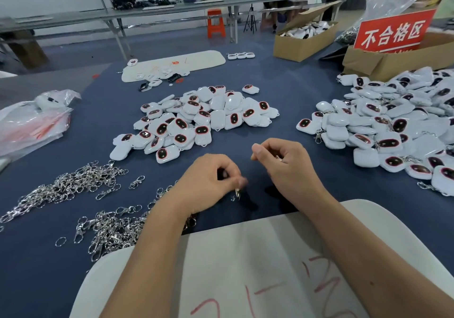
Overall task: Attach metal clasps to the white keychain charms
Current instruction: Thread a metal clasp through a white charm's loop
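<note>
Left hand (211,177) pinches a metal clasp (237,193) just above the blue counter (245,130), near centre. Right hand (282,162) curled; a metallic glint shows, can't tell what it holds. Loose clasps (73,185) near left; white charms (196,118) piled centre, more far right.

Bright, even light falls from overhead, likely ceiling lamps. The hands (248,167) throw only soft, short shadows on the blue desk (73,256). Glossy white charms (196,118) carry small highlights. The wide lens bends the far shelving (172,5), and the fingertips look slightly motion-blurred.
</note>
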